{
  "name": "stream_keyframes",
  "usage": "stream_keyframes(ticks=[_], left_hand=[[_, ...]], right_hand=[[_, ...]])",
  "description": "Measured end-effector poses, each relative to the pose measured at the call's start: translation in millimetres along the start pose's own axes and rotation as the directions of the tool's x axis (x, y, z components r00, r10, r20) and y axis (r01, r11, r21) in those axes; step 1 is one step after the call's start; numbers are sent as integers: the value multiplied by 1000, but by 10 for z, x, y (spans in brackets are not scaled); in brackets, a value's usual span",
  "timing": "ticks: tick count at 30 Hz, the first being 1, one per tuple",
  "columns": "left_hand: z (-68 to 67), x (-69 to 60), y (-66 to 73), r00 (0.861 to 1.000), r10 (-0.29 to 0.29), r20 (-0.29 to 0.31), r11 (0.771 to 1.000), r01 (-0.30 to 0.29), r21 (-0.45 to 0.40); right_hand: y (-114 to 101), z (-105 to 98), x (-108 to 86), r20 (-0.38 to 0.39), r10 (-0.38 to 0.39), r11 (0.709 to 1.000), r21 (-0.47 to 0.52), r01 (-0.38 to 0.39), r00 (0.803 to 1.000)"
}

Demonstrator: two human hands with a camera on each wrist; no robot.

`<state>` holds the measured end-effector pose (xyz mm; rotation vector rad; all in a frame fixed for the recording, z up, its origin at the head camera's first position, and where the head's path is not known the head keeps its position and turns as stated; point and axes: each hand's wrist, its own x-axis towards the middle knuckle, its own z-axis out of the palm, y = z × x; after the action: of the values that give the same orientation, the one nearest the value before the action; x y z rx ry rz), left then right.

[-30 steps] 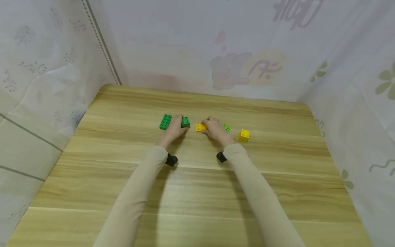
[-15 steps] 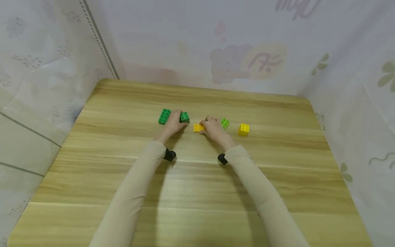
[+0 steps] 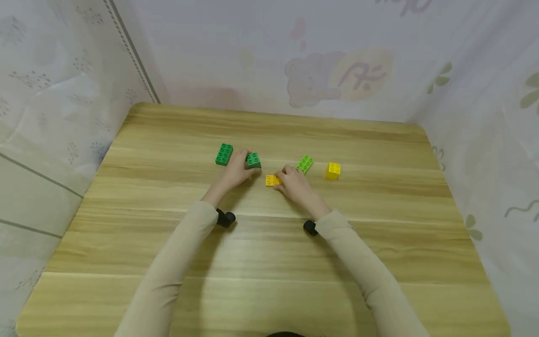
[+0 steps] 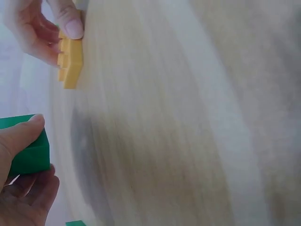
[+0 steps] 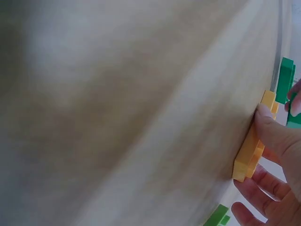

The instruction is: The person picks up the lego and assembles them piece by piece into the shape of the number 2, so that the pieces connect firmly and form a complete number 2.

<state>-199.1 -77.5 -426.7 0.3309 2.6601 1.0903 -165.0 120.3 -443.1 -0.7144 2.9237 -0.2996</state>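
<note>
In the head view my left hand point(image 3: 237, 169) holds a dark green 2x2 toy brick point(image 3: 253, 160) between thumb and fingers. The left wrist view shows this green brick point(image 4: 30, 157) close up, apparently a little off the wooden tabletop. My right hand point(image 3: 298, 187) pinches one end of a flat orange-yellow brick point(image 3: 271, 180), thumb on the near side. Its studs show in the right wrist view, where the orange-yellow brick point(image 5: 248, 153) sits along the tabletop. The two held bricks are apart, green to the left of orange-yellow.
A larger dark green brick point(image 3: 224, 154) lies left of my left hand. A flat lime-green brick point(image 3: 305, 164) rests just beyond my right hand, and a yellow block point(image 3: 333, 171) stands farther right. Patterned cloth point(image 3: 311, 79) hangs behind the wooden table point(image 3: 269, 299).
My right hand has drawn the orange-yellow brick toward me, uncovering more of the lime-green brick. The left hand's green brick has shifted slightly nearer and to the right. The head view has tilted down.
</note>
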Motion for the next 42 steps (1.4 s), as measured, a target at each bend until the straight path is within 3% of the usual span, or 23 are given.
stream_keyframes(ticks=[5, 10, 14, 20, 26, 42], left_hand=[[-1, -90, 76, 999, 47, 1, 999, -47, 6], [28, -160, 159, 997, 80, -1, 996, -80, -33], [49, -193, 214, 995, 105, -4, 993, -105, -58], [67, -193, 314, 989, 148, -1, 988, -148, -47], [103, -163, 391, 988, 151, 19, 988, -151, -32], [238, -101, 384, 980, 173, 93, 984, -176, 20]], right_hand=[[59, 48, -87, -48, -17, 994, 110, 22, 999], [174, 106, -168, -47, 2, 961, 277, 11, 999], [249, 126, -205, -34, 31, 940, 341, -18, 999], [305, 121, -198, -26, 45, 935, 353, -33, 999], [324, 114, -196, -32, 42, 935, 353, -28, 999], [357, 112, -189, -39, 31, 936, 350, -15, 999]])
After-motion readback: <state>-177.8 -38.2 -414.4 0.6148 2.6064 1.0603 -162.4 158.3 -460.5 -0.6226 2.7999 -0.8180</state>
